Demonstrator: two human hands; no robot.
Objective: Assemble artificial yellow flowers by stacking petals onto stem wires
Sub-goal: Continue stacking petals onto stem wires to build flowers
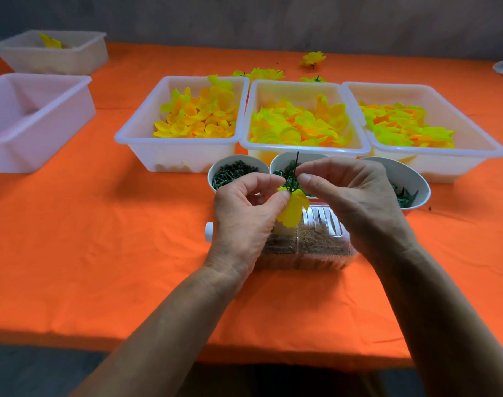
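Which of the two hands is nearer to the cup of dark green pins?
Left. The left hand is directly in front of the cup of dark green pins, overlapping its rim; the right hand is further right, past the middle cup.

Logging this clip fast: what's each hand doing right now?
Left hand: pinching the yellow petal.
Right hand: pinching the green stem wire.

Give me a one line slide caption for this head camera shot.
Both hands, left and right, pinch a yellow petal on a green stem wire before three petal trays.
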